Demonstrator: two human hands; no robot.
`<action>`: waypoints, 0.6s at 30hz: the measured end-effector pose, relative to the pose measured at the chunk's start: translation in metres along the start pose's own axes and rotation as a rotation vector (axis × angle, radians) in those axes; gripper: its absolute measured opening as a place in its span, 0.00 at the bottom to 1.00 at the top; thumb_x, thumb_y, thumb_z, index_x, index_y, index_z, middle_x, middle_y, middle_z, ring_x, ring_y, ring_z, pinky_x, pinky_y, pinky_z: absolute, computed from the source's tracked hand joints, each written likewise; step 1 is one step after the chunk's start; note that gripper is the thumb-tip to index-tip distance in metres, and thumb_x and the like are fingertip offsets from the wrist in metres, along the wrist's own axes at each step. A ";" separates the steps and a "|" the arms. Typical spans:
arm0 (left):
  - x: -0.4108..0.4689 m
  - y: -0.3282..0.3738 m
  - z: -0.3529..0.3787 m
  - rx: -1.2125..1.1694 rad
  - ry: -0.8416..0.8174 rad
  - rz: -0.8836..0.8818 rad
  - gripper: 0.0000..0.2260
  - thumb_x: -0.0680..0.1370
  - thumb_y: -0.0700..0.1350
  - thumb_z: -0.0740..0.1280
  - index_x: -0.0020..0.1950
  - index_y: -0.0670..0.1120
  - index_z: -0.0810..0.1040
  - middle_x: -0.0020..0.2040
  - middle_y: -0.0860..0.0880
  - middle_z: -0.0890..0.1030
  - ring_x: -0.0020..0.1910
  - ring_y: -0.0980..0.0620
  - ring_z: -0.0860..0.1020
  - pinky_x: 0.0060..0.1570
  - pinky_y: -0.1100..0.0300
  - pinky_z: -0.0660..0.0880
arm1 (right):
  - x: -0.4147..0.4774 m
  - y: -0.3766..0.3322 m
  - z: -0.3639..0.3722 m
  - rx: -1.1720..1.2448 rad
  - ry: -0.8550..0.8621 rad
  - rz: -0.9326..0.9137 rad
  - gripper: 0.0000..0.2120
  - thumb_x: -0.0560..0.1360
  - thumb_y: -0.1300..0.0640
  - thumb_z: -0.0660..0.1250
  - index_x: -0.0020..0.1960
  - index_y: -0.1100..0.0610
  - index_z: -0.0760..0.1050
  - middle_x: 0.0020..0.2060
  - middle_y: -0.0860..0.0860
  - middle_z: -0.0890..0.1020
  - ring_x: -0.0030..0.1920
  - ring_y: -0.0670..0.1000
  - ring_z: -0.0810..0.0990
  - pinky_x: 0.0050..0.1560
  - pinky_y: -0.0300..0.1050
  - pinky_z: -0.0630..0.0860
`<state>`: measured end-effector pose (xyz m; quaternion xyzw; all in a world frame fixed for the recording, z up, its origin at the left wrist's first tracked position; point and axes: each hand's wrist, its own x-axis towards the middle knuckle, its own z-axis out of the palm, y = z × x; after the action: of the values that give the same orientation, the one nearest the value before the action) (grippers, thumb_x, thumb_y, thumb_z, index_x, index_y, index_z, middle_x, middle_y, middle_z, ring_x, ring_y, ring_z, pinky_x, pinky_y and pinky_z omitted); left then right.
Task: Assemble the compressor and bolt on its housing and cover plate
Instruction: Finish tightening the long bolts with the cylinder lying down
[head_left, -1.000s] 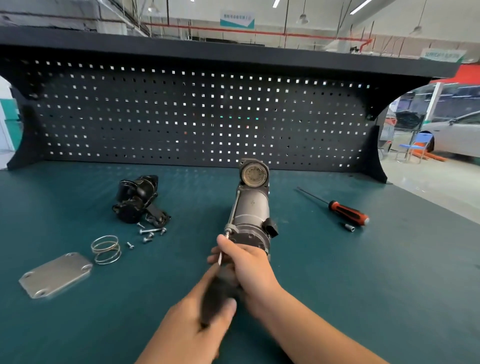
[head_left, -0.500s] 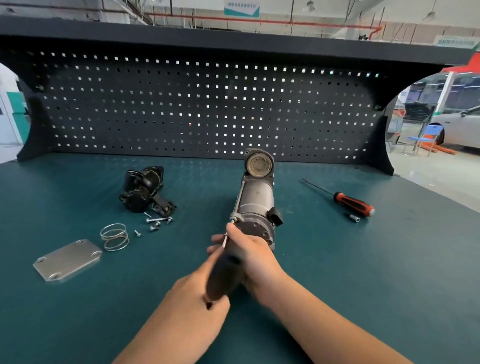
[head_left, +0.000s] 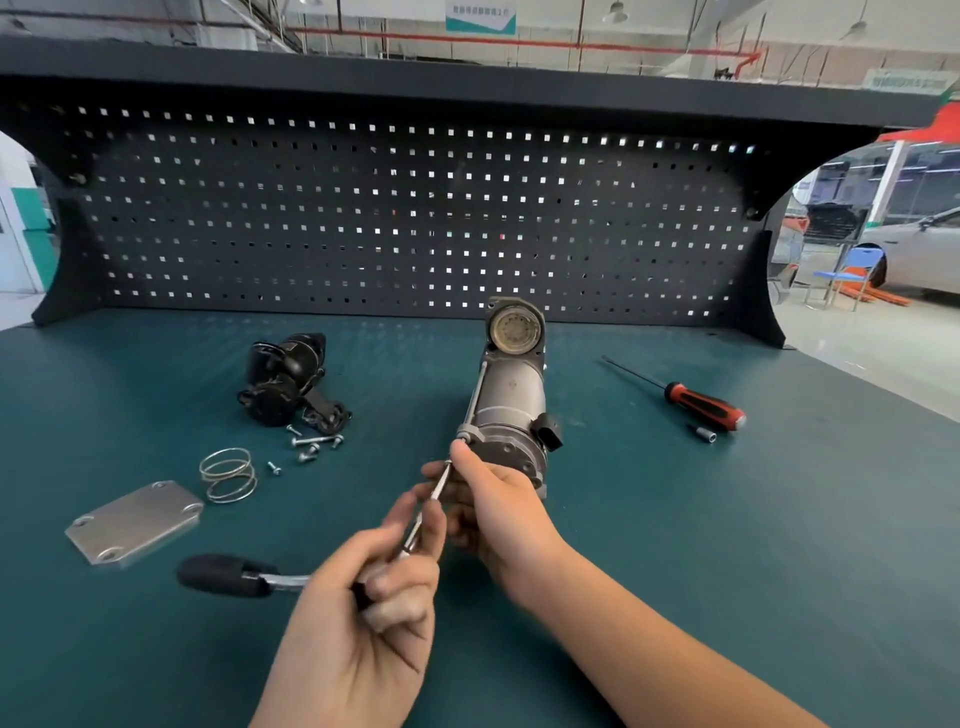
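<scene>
The grey compressor body (head_left: 511, 400) lies lengthwise on the green bench, its round end facing away from me. My right hand (head_left: 493, 506) grips its near end. My left hand (head_left: 374, 597) holds a ratchet wrench (head_left: 228, 574) at its head, black handle pointing left. The wrench's thin extension shaft (head_left: 439, 486) reaches a long bolt at the body's near left corner. The black housing (head_left: 285, 382) sits back left. A flat metal cover plate (head_left: 132, 519) lies at the left.
A wire spring (head_left: 228, 475) and several loose bolts (head_left: 311, 447) lie between plate and housing. A red-and-black screwdriver (head_left: 696, 402) and a small socket bit (head_left: 704, 434) lie at the right. A black pegboard (head_left: 405, 218) backs the bench.
The wrench handle has swung from pointing toward me to pointing left. My left hand has shifted from the handle to the wrench head. My right hand still grips the compressor.
</scene>
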<state>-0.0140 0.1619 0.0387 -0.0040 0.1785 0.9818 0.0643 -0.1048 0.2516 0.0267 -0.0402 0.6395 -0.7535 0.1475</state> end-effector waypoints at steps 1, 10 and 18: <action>0.002 -0.002 0.003 0.131 0.020 0.043 0.22 0.55 0.30 0.73 0.48 0.40 0.80 0.32 0.42 0.78 0.14 0.59 0.62 0.09 0.71 0.55 | -0.001 0.000 -0.001 0.000 -0.004 -0.006 0.16 0.80 0.48 0.58 0.41 0.55 0.78 0.30 0.47 0.83 0.24 0.45 0.70 0.30 0.38 0.65; 0.005 0.013 -0.002 2.014 0.078 0.180 0.11 0.74 0.43 0.60 0.37 0.56 0.76 0.40 0.54 0.74 0.34 0.60 0.74 0.36 0.65 0.70 | -0.001 0.001 -0.001 0.054 -0.002 0.005 0.17 0.81 0.51 0.56 0.41 0.59 0.76 0.29 0.49 0.83 0.20 0.46 0.71 0.24 0.37 0.67; 0.005 0.009 -0.006 1.715 0.081 0.156 0.13 0.79 0.41 0.58 0.54 0.60 0.73 0.40 0.49 0.78 0.33 0.49 0.79 0.38 0.55 0.76 | 0.000 0.003 -0.002 0.073 -0.014 -0.024 0.14 0.79 0.52 0.61 0.37 0.56 0.75 0.26 0.46 0.80 0.21 0.44 0.71 0.26 0.36 0.66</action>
<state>-0.0200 0.1518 0.0360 0.0230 0.8602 0.5085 -0.0289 -0.1047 0.2535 0.0233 -0.0477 0.6102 -0.7776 0.1442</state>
